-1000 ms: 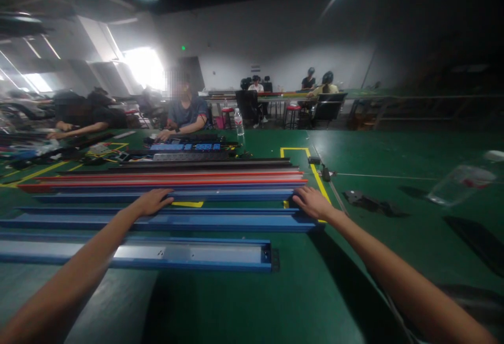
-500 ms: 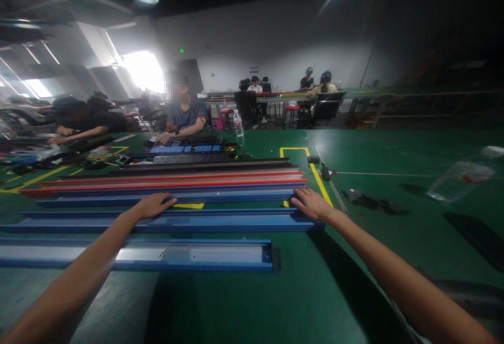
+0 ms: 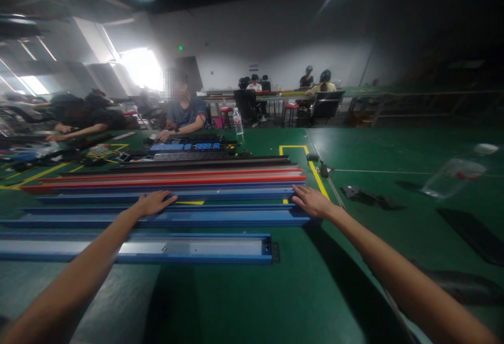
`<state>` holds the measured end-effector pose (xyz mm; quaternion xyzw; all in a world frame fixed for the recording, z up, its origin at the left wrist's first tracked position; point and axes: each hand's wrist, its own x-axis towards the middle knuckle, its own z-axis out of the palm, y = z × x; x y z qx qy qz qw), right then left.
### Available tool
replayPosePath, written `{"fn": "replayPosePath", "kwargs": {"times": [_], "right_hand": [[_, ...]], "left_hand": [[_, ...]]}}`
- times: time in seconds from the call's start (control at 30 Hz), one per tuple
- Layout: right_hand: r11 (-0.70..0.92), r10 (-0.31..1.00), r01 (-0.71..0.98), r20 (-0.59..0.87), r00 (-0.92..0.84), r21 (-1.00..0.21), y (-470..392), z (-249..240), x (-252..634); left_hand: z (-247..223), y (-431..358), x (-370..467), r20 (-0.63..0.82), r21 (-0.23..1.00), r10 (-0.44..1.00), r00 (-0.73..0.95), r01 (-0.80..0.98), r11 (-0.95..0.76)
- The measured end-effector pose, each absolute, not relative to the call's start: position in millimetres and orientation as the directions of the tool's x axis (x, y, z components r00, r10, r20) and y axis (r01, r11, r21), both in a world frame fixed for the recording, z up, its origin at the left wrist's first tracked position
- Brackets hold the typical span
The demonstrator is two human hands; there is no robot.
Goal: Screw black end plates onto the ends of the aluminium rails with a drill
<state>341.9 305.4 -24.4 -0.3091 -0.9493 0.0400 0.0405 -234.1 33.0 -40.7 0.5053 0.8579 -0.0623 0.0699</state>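
Several long channel rails lie side by side across the green table (image 3: 220, 291). My left hand (image 3: 156, 203) rests with fingers spread at the near edge of a blue rail (image 3: 236, 194). At that rail's right end, my right hand (image 3: 311, 201) touches it with its fingertips, fingers apart. Under my wrists runs a second blue rail (image 3: 236, 218). Nearest me is a third blue rail (image 3: 220, 249) with a dark end piece. Beyond my hands are red-edged rails (image 3: 177, 179) and dark rails (image 3: 260, 160).
A clear bottle (image 3: 454, 176) stands tilted-looking at right, near dark parts (image 3: 366, 197) and a black object (image 3: 468, 233). Another bottle (image 3: 238, 122) stands farther back. Across the table a person (image 3: 185, 113) sits by blue-topped modules (image 3: 185, 147). More people sit behind.
The view has shifted slightly, so the table and rails appear a little higher. Both hands remain at the same blue rail, which has hardly moved.
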Motion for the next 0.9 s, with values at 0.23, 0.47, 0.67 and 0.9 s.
{"fn": "replayPosePath", "kwargs": {"times": [0.23,0.47,0.67,0.9], "right_hand": [[0.814,0.578,0.574,0.026,-0.816,-0.094,305.2,-23.9,343.2],[0.815,0.575,0.574,-0.013,-0.818,-0.08,303.2,-21.0,344.4],[0.805,0.59,0.59,-0.019,-0.807,-0.061,298.1,-17.7,343.9],[0.81,0.584,0.584,-0.027,-0.812,-0.046,295.7,-17.6,343.7]], "left_hand": [[-40.0,26.8,-227.6,-0.132,-0.032,0.879,-0.457,0.889,0.458],[-40.0,21.9,-222.6,-0.126,-0.036,0.883,-0.453,0.891,0.452],[-41.3,18.6,-222.7,-0.113,-0.034,0.885,-0.452,0.892,0.452],[-47.9,10.5,-225.1,-0.077,-0.013,0.893,-0.443,0.896,0.443]]}}
